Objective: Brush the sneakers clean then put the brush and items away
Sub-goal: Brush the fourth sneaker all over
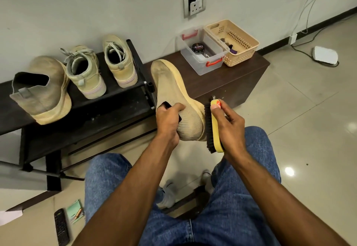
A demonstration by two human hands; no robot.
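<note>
Flanking held sneaker (173, 99), three sneakers (81, 72), clear box (201, 50), basket (233, 41)

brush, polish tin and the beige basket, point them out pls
brush (216, 130), head view, on its yellow back
polish tin (198, 48), head view, on its black lid
beige basket (241, 56), head view, on its front wall

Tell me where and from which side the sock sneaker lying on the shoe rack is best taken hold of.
Grip the sock sneaker at its knit collar, by the heel pull tab, coming from the near side, probably with the left hand once free. The heel and dark opening face the person, the toe points toward the wall, and the lace-up sneaker crowds its right side.
</note>
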